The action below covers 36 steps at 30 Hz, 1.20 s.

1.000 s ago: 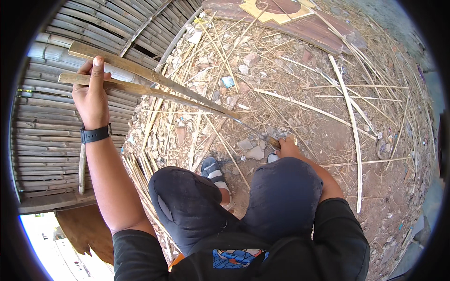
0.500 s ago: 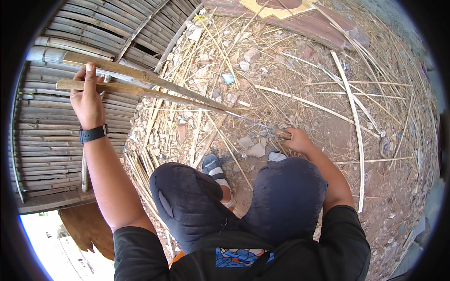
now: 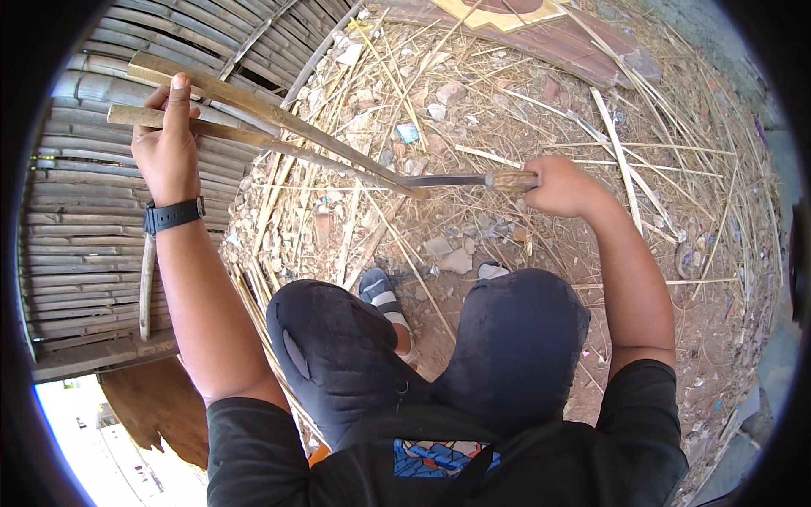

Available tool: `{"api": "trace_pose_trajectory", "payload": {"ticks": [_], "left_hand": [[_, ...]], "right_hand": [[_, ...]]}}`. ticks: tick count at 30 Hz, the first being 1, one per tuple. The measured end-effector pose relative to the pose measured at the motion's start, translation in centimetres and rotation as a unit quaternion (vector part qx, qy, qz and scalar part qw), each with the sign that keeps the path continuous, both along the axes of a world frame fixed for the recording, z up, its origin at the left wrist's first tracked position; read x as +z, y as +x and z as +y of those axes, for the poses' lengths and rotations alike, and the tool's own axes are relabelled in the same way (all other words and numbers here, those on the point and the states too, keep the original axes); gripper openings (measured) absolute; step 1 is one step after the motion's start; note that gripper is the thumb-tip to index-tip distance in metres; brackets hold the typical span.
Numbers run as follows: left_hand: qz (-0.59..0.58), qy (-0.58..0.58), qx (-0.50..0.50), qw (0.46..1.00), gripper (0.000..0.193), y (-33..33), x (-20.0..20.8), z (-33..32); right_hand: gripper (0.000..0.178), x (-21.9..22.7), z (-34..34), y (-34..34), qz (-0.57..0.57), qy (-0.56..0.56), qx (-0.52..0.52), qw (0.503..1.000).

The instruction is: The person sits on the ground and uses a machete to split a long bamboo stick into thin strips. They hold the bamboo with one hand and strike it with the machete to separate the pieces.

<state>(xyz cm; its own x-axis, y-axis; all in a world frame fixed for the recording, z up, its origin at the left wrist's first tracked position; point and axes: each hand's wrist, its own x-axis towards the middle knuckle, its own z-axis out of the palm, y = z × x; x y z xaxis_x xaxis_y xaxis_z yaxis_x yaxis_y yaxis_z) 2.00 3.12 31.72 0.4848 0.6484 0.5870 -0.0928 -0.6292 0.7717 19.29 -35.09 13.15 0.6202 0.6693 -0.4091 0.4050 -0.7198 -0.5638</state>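
My left hand (image 3: 171,152), with a dark watch (image 3: 176,216) at its wrist, is closed around a split bamboo piece (image 3: 279,118) at the upper left. Its two long strips spread apart at the hand and come together at the far right end. My right hand (image 3: 564,186) is wrapped round the wooden handle of a knife (image 3: 509,180). The dark blade points left, and its tip end meets the converging end of the bamboo; whether it is inside the split or just behind it, I cannot tell.
A wall of bamboo slats (image 3: 93,253) stands on the left. Loose bamboo strips (image 3: 621,152), stones (image 3: 456,260) and straw litter the dirt ground. A brown board with a yellow pattern (image 3: 524,42) lies at the far side. My bent knees (image 3: 515,346) are below the bamboo.
My right hand has moved up and away from my knee with the knife, whose blade is now level. The bamboo in my left hand has shifted slightly up and right.
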Motion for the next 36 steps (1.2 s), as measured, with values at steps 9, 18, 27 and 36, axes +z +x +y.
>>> {"api": "trace_pose_trajectory", "payload": {"ticks": [9,18,27,36], "left_hand": [[-0.01,0.007,-0.02,1.0,0.045,-0.7,-0.4,0.1],[-0.023,0.056,-0.12,0.991,0.041,-0.4,-0.1,-4.9],[-0.008,0.074,-0.219,0.973,0.037,-1.0,1.2,-8.3],[0.016,0.062,-0.262,0.963,0.029,-2.4,0.5,-5.8]], "right_hand": [[0.038,-12.1,-10.5,-0.7,-0.068,0.005,-0.179,0.981],[0.051,4.1,-2.1,0.1,-0.21,0.219,-0.095,0.948],[0.034,24.8,12.8,-10.3,-0.296,0.669,0.063,0.679],[0.019,23.7,17.6,-8.6,-0.235,0.629,0.231,0.704]]}}
